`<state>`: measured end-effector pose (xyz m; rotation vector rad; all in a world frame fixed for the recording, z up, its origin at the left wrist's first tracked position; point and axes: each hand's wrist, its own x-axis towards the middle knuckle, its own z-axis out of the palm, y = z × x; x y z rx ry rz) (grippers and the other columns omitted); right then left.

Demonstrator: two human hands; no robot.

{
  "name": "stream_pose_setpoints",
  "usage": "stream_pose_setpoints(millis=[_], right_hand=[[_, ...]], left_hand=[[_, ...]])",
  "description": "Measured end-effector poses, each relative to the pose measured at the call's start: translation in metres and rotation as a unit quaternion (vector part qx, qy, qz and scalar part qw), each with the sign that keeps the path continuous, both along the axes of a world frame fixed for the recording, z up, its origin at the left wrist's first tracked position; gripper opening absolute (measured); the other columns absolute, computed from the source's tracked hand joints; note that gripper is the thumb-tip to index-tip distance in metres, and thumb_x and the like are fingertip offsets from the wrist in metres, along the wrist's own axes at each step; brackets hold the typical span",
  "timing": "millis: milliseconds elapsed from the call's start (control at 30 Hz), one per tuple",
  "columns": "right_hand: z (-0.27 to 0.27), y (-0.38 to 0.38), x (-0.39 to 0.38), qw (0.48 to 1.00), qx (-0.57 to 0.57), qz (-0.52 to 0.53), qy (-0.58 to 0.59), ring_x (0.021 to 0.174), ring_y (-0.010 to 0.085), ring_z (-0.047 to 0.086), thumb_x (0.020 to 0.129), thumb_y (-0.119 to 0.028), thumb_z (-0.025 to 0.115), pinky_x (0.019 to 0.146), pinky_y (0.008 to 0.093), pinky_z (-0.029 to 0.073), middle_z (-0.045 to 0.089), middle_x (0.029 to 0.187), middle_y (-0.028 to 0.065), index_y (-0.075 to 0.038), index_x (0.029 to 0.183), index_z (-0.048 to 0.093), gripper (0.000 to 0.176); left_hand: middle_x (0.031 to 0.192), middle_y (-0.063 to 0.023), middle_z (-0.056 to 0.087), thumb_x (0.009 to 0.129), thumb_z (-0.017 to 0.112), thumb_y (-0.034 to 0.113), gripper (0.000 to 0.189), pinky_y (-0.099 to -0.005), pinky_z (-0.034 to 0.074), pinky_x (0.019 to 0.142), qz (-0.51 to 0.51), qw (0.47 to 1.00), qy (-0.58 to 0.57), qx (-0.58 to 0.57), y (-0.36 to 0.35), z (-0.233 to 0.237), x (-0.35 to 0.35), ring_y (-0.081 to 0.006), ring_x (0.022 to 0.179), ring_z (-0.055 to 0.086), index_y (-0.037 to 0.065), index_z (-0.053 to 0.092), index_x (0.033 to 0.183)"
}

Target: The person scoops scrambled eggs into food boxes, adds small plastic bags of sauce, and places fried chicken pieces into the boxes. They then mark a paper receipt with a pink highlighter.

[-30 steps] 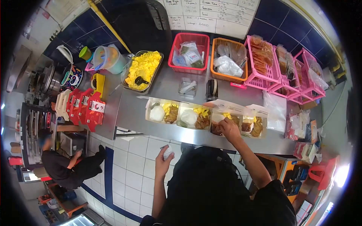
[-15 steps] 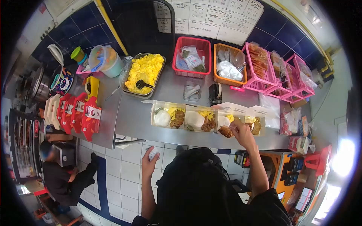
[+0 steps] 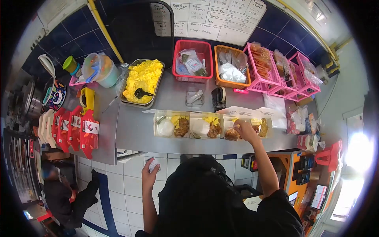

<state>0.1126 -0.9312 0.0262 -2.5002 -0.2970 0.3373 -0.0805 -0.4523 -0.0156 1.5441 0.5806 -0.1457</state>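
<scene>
My left hand [image 3: 149, 177] is below the counter's front edge, closed round a small white packet [image 3: 154, 164] whose kind I cannot make out. Over the third in a row of open paper boxes, my right hand [image 3: 246, 130] has its fingers pinched at the upper edge of a sliced brown fried cutlet [image 3: 231, 134]. Its fingertips are partly hidden. The first box [image 3: 158, 135] and second box [image 3: 196, 136] each hold a white rice mound, yellow scrambled egg and brown cutlet. More egg and cutlet [image 3: 263, 128] show in the rightmost box.
A tray of scrambled egg [image 3: 143, 77] with a black scoop [image 3: 143, 93] stands behind. Along the back are a red basket [image 3: 193, 79], an orange basket [image 3: 233, 84] and pink baskets [image 3: 269, 84]. Red cartons [image 3: 89, 136] stand left. A person [image 3: 65, 197] sits at lower left.
My right hand and the cutlet have shifted slightly back, farther into the third box. My left hand still holds the white packet, a little lower and turned. The whole view has shifted slightly.
</scene>
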Motion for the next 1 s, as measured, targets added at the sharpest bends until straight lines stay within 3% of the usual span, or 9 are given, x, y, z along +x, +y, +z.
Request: stream_pose_setpoints(millis=[67,133,200,400,467,567,767,900,1000], right_hand=[[-0.009,0.005,0.005,0.994,-0.026,0.000,-0.108,0.083,0.0361,0.067,0.086,-0.007,0.069,0.074,0.0430,0.052,0.066,0.098,0.0183,-0.001,0.097,0.065,0.013],[0.001,0.006,0.000,0.997,-0.005,-0.028,-0.076,0.081,0.0348,0.067,0.085,-0.007,0.069,0.073,0.0421,0.052,0.066,0.100,0.0173,-0.002,0.096,0.065,0.012],[0.020,0.009,-0.008,0.997,0.015,-0.056,-0.045,0.080,0.0335,0.067,0.084,-0.007,0.070,0.073,0.0413,0.053,0.065,0.103,0.0163,-0.002,0.094,0.066,0.012],[0.026,-0.002,-0.034,0.993,0.066,-0.096,-0.022,0.074,0.0236,0.067,0.083,-0.005,0.072,0.068,0.0343,0.053,0.066,0.086,0.0117,-0.002,0.093,0.066,0.012],[0.028,-0.002,-0.035,0.995,0.049,-0.083,0.011,0.069,0.0110,0.058,0.084,-0.005,0.074,0.068,0.0278,0.050,0.062,0.081,0.0043,-0.001,0.099,0.066,0.018],[0.044,0.008,-0.039,0.989,0.100,-0.088,0.060,0.071,0.0091,0.057,0.085,-0.007,0.075,0.065,0.0264,0.048,0.062,0.082,0.0019,-0.001,0.101,0.063,0.020],[0.086,0.069,-0.026,0.992,0.114,-0.032,0.049,0.071,0.0151,0.063,0.086,-0.005,0.071,0.067,0.0299,0.051,0.065,0.080,0.0074,-0.001,0.102,0.063,0.018],[0.058,0.121,-0.005,0.986,0.163,-0.024,-0.015,0.075,0.0194,0.067,0.087,-0.004,0.069,0.068,0.0322,0.052,0.068,0.085,0.0113,0.000,0.103,0.063,0.017],[0.025,0.143,0.004,0.986,0.154,-0.016,-0.054,0.079,0.0284,0.069,0.087,-0.002,0.067,0.070,0.0365,0.054,0.070,0.089,0.0150,0.001,0.101,0.063,0.015]], left_hand=[[0.129,-0.0123,0.061,0.091,0.070,0.010,0.046,-0.0312,0.048,0.097,-0.014,1.000,0.013,0.005,0.000,0.001,0.002,-0.0189,0.113,0.060,0.000,0.058,0.135],[0.119,-0.0121,0.064,0.089,0.075,0.012,0.050,-0.0311,0.054,0.090,-0.001,1.000,-0.012,-0.004,0.002,-0.004,0.000,-0.0176,0.102,0.063,-0.001,0.058,0.134],[0.119,-0.0122,0.064,0.089,0.075,0.012,0.050,-0.0315,0.054,0.090,0.006,1.000,-0.006,-0.008,0.004,-0.006,-0.002,-0.0181,0.103,0.063,-0.001,0.058,0.134],[0.125,-0.0131,0.062,0.090,0.073,0.010,0.048,-0.0325,0.052,0.094,0.008,1.000,0.015,-0.004,0.005,-0.009,-0.004,-0.0193,0.108,0.062,-0.001,0.058,0.134],[0.128,-0.0132,0.062,0.091,0.071,0.008,0.046,-0.0323,0.050,0.095,-0.001,1.000,0.018,0.001,0.004,-0.008,0.000,-0.0193,0.110,0.062,0.000,0.058,0.134],[0.129,-0.0132,0.061,0.090,0.072,0.009,0.046,-0.0325,0.050,0.096,-0.006,1.000,0.019,-0.006,0.007,-0.019,-0.001,-0.0196,0.111,0.061,0.000,0.058,0.134],[0.127,-0.0135,0.062,0.089,0.075,0.014,0.051,-0.0319,0.051,0.096,-0.019,1.000,0.008,0.013,0.013,-0.009,0.005,-0.0195,0.111,0.061,-0.001,0.057,0.134],[0.125,-0.0134,0.063,0.089,0.075,0.014,0.051,-0.0312,0.051,0.095,-0.005,1.000,-0.018,0.014,0.014,-0.011,0.003,-0.0194,0.111,0.062,-0.001,0.057,0.134],[0.123,-0.0134,0.064,0.089,0.075,0.013,0.051,-0.0310,0.051,0.094,0.004,1.000,-0.012,0.026,0.016,-0.009,-0.006,-0.0193,0.109,0.063,-0.001,0.057,0.134]])
